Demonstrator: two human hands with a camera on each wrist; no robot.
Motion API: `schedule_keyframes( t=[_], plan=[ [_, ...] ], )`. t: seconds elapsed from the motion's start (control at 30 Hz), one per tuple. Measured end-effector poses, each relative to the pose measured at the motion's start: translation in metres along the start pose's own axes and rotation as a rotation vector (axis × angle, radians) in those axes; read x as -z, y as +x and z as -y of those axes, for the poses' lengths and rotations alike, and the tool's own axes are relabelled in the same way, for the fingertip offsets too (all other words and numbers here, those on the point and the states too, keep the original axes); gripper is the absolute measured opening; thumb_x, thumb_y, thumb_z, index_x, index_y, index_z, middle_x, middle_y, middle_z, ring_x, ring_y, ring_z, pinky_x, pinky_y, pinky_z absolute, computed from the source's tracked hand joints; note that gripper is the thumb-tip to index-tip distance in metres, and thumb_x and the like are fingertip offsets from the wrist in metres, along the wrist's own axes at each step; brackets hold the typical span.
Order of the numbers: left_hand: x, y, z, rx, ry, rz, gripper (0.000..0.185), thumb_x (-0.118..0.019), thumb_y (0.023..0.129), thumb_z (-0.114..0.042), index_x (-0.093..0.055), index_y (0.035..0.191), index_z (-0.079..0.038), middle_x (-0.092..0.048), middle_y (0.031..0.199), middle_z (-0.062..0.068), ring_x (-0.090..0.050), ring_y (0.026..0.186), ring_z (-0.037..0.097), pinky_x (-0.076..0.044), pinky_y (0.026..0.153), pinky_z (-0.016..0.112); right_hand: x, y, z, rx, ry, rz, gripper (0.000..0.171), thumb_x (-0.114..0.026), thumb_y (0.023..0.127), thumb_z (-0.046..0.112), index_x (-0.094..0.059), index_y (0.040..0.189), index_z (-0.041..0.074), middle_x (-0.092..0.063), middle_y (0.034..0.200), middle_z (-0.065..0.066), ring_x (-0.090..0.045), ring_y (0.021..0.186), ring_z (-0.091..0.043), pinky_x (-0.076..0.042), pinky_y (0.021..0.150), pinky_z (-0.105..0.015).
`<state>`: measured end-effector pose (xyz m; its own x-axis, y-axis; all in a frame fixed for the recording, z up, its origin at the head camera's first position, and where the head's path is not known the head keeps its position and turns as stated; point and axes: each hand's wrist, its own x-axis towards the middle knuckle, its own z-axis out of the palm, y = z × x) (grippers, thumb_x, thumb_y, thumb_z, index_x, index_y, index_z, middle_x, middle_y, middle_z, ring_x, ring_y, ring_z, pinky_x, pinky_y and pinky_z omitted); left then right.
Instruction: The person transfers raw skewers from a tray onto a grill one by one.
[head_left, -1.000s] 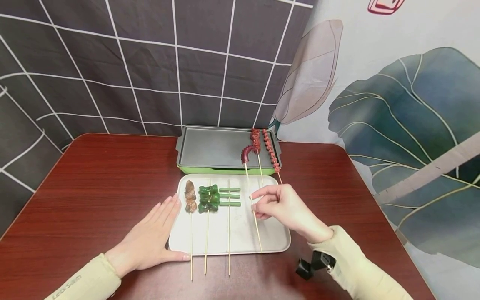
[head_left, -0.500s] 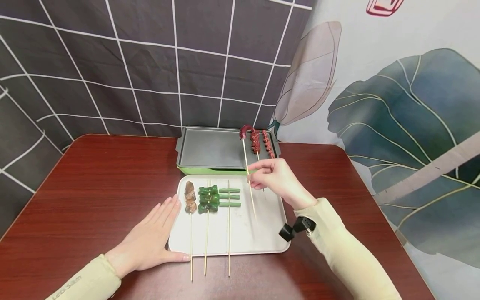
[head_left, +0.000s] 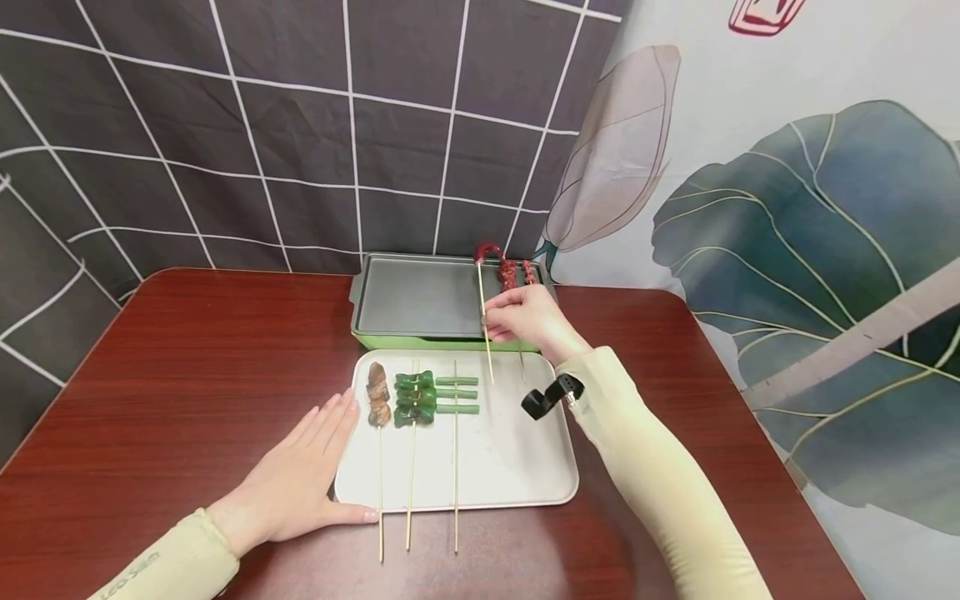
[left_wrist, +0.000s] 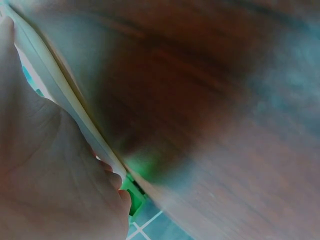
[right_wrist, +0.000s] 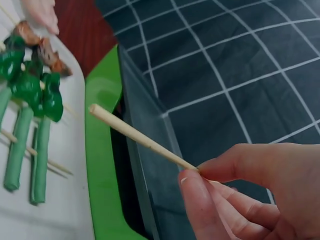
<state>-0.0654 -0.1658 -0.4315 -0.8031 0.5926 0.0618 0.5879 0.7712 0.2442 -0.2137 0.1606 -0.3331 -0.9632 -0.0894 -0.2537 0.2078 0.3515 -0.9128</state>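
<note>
By the flat grey metal pan (head_left: 412,296), the thin red-topped wooden stick (head_left: 482,287) pinched in the right grip (head_left: 527,320) should be lowered gently.

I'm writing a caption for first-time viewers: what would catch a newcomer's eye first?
Probably the skewer with the curled red piece, pinched by the right hand over the grey pan. Next, the bright green pieces on the white tray, with the left hand resting at its left edge.
</note>
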Motion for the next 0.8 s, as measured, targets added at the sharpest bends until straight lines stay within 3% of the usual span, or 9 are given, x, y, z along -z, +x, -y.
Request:
schedule_keyframes(
  t=[0.3, 0.6, 0.8],
  plan=[
    [0.001, 0.001, 0.001, 0.007, -0.012, 0.007, 0.128, -0.051, 0.079, -0.088, -0.024, 0.156, 0.011, -0.017, 0.164, 0.026, -0.02, 0.15, 0.04, -0.021, 0.121, 0.05, -0.004, 0.014, -0.001, -0.057, -0.043, 0.032, 0.02, -0.069, 0.094, 0.001, -0.071, 0.111, -0.01, -0.074, 0.085, -0.015, -0.07, 0.065, -0.013, -0.062, 0.077, -0.037],
    [0.0, 0.002, 0.001, -0.005, -0.011, 0.003, 0.129, -0.05, 0.079, -0.088, -0.024, 0.156, 0.011, -0.016, 0.164, 0.027, -0.02, 0.15, 0.04, -0.021, 0.121, 0.05, -0.006, 0.019, -0.005, -0.099, -0.072, 0.032, 0.017, -0.069, 0.094, 0.002, -0.072, 0.108, -0.007, -0.073, 0.083, -0.015, -0.07, 0.064, -0.013, -0.062, 0.068, -0.028],
    [0.0, 0.001, 0.0, -0.001, -0.012, 0.003, 0.128, -0.051, 0.079, -0.088, -0.024, 0.155, 0.012, -0.017, 0.164, 0.027, -0.02, 0.15, 0.04, -0.022, 0.121, 0.051, -0.008, 0.02, -0.006, -0.108, -0.073, 0.029, 0.018, -0.071, 0.093, 0.003, -0.072, 0.108, -0.006, -0.074, 0.083, -0.015, -0.07, 0.065, -0.014, -0.062, 0.076, -0.035]
  ],
)
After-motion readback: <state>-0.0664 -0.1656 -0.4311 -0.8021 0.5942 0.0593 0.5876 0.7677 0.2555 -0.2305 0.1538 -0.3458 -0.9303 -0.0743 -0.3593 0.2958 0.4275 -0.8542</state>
